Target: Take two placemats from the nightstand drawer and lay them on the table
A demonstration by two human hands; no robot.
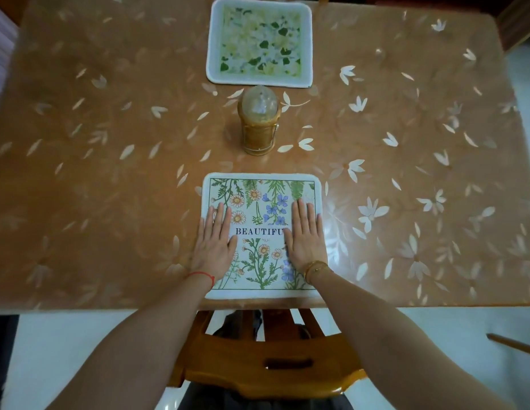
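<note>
While left hand [213, 244], right hand [306, 241] press near placemat [259, 216], lantern [259, 122] beyond.

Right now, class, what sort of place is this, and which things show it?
Probably a home dining area: a table, a floral placemat and a leafy placemat laid at opposite sides, and a wooden chair at the near edge.
</note>
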